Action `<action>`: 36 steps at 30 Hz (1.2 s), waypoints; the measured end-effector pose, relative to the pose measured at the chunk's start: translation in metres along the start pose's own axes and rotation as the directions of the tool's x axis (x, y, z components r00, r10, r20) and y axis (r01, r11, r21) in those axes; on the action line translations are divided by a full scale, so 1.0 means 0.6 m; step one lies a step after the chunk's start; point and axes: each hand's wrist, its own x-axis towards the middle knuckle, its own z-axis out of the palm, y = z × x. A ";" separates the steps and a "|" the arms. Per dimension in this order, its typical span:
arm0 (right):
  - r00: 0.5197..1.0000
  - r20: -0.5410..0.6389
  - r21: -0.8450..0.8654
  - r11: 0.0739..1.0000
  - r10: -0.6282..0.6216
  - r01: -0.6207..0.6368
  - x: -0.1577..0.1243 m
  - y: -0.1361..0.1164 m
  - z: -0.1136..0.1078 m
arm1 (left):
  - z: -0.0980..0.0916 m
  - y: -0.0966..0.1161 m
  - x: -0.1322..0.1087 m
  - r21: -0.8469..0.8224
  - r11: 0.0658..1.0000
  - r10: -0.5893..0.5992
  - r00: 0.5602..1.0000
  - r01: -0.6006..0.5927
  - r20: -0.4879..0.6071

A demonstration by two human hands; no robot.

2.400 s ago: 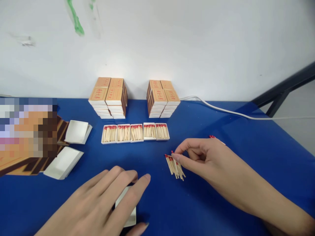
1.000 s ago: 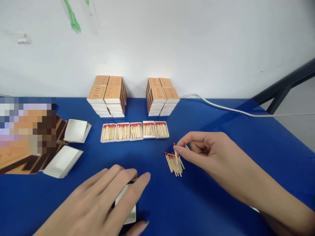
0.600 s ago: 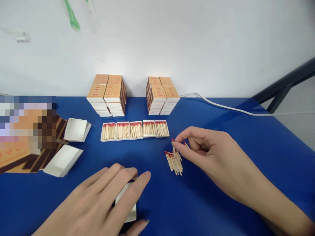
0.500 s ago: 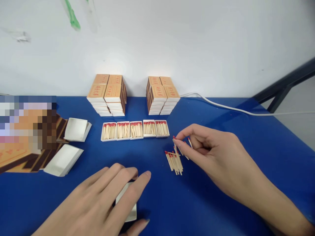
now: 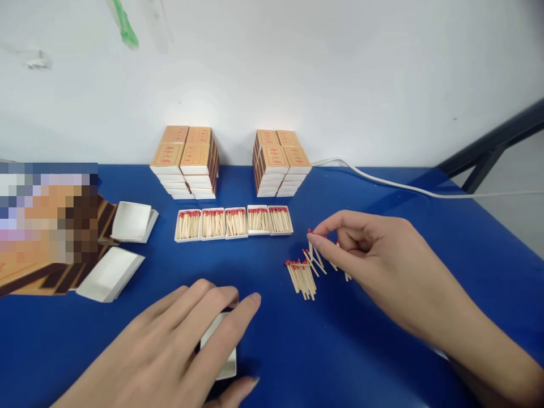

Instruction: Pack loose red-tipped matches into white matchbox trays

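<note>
Wooden match (image 5: 311, 250), red head uppermost, is pinched near the head between thumb and index finger of the right hand (image 5: 378, 255); other fingers curl inward. Loose matches (image 5: 302, 280) lie just beside it on the blue table (image 5: 276, 357). Left hand (image 5: 174, 345): fingers extend over a white tray (image 5: 228, 367), thumb apart from index finger; contact pressure cannot be told. Beyond the hands, five filled trays (image 5: 257, 233) form a row. Behind these: left matchbox stack (image 5: 182, 160) and right matchbox stack (image 5: 283, 160), set apart.
</note>
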 end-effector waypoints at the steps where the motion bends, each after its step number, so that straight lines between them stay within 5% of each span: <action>1: 1.000 0.005 0.001 1.000 0.006 -0.006 0.001 0.000 -0.002 | 0.000 0.000 -0.002 -0.007 1.000 -0.011 1.000 0.011 0.004; 14: 0.964 0.250 0.032 0.994 0.090 -0.101 -0.005 0.005 -0.012 | -0.041 -0.007 0.072 -0.311 0.941 -0.142 0.990 0.135 0.001; 20: 0.956 0.280 0.052 0.993 0.084 -0.103 -0.004 -0.006 -0.003 | -0.023 -0.020 0.062 -0.339 0.931 -0.179 0.979 0.137 -0.095; 36: 0.980 0.201 -0.165 0.986 0.006 0.028 -0.018 0.013 -0.026 | -0.022 -0.030 0.029 -0.205 0.977 -0.080 0.995 0.065 -0.068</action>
